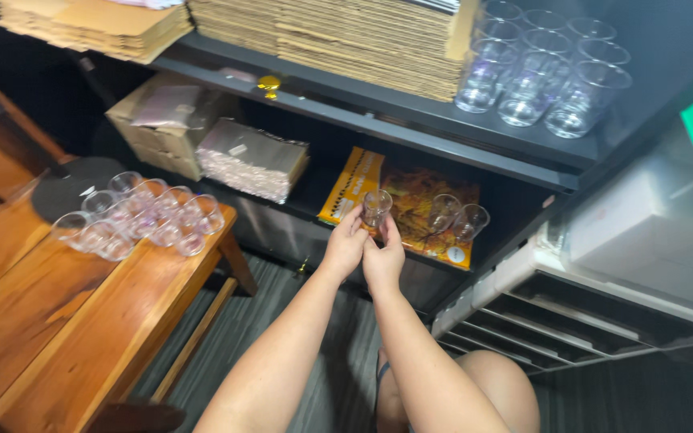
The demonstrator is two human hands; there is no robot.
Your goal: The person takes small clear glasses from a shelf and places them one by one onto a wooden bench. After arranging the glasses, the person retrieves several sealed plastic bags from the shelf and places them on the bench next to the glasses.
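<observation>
Holding a small clear plastic cup [376,207] betw. both hands: left hand [345,247] & right hand [384,258] pinch its sides w/ fingertips, above dark lower shelf [314,204].

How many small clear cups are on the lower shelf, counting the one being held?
3: one small clear cup is held by the left hand and right hand; two cups stand on the orange sheet. Others may be hidden.

Both bare arms stretched forward, left hand [345,244] and right hand [383,261] side by side, fingers pinched together upward
</observation>
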